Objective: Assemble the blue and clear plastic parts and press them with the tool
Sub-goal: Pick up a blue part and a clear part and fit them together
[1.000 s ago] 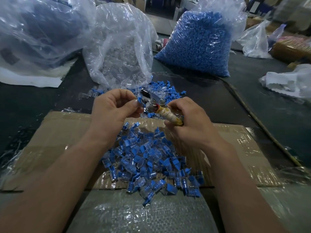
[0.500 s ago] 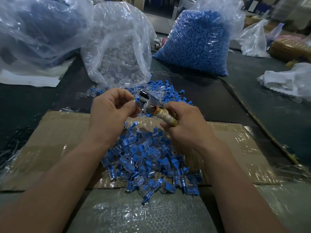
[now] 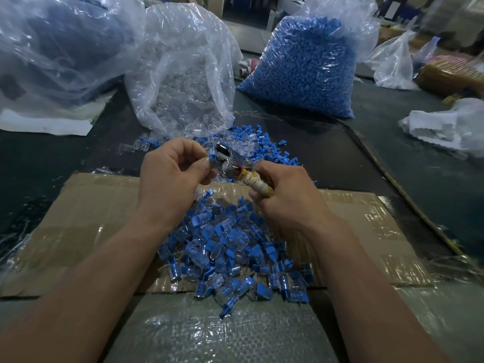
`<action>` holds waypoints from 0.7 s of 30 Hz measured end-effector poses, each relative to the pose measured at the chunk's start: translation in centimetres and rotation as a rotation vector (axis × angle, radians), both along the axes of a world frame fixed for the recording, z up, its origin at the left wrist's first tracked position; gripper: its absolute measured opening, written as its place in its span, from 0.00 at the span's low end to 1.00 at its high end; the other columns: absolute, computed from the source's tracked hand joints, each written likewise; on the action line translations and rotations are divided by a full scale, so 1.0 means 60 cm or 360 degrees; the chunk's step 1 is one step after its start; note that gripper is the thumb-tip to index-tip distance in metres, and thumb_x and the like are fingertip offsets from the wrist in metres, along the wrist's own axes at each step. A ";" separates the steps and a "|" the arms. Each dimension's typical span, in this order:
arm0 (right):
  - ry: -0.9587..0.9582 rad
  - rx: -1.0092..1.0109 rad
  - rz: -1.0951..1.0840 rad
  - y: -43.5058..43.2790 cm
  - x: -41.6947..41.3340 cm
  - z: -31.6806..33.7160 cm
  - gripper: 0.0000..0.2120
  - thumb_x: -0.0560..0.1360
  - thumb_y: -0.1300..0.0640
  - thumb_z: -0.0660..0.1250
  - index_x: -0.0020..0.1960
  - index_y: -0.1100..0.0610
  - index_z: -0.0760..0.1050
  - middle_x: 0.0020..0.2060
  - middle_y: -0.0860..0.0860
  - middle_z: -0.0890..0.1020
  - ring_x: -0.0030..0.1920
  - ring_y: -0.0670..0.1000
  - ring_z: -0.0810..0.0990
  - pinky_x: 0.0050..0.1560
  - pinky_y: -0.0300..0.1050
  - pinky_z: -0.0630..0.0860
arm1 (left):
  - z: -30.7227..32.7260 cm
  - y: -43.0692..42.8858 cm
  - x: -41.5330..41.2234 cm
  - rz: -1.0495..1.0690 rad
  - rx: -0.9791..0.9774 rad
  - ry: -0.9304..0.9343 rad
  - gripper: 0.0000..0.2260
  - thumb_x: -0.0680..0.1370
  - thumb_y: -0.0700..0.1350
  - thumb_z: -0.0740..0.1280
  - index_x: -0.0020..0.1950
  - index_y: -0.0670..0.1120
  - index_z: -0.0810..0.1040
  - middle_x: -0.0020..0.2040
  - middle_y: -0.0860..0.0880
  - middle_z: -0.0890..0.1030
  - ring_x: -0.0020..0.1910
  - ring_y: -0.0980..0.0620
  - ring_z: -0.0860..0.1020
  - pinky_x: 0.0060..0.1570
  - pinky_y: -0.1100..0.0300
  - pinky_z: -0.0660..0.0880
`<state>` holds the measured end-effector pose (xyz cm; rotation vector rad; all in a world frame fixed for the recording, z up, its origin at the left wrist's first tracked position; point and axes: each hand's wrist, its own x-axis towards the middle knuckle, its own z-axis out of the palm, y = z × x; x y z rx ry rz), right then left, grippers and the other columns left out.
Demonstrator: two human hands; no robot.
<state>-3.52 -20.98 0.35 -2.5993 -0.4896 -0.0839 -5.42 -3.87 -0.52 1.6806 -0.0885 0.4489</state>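
Blue part [image 3: 211, 156] pinched by left hand [image 3: 172, 176]; right hand [image 3: 285, 200] grips tape-wrapped tool [image 3: 246, 178].

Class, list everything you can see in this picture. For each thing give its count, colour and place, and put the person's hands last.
assembled parts: one pile, blue and clear, on the cardboard
cardboard: one sheet, brown, on the table
loose parts: a scatter, mostly blue, beyond the hands
bag of clear parts: one, transparent, back centre
bag of blue parts: one, blue, back, right of centre
large bag: one, clear over dark contents, back left
table: one, dark
tool: one, metal head with pale wrapped handle, in the right hand
blue part: one, blue, at the tool's head
left hand: pinches the blue part
right hand: grips the tool's handle
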 end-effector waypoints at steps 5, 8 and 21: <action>-0.0039 -0.0060 -0.0028 0.004 -0.002 0.000 0.08 0.68 0.59 0.68 0.41 0.50 0.70 0.34 0.44 0.75 0.37 0.48 0.74 0.38 0.45 0.72 | 0.000 0.001 -0.002 0.0020 0.0019 0.0007 0.13 0.74 0.30 0.65 0.37 0.47 0.73 0.33 0.49 0.78 0.28 0.62 0.78 0.33 0.71 0.75; -0.0132 -0.0047 -0.0030 0.003 -0.005 -0.001 0.07 0.68 0.58 0.68 0.41 0.51 0.71 0.34 0.45 0.75 0.37 0.49 0.74 0.36 0.45 0.71 | 0.004 0.002 -0.004 0.0012 -0.0017 -0.0022 0.12 0.74 0.30 0.65 0.37 0.47 0.74 0.34 0.49 0.78 0.29 0.62 0.78 0.33 0.71 0.75; 0.0087 -0.0028 0.0040 -0.024 0.012 0.003 0.17 0.69 0.54 0.73 0.56 0.54 0.77 0.44 0.47 0.77 0.46 0.49 0.75 0.47 0.44 0.71 | 0.002 0.017 0.002 0.0071 -0.0100 0.0093 0.10 0.73 0.33 0.66 0.38 0.48 0.76 0.33 0.51 0.80 0.31 0.60 0.80 0.32 0.70 0.76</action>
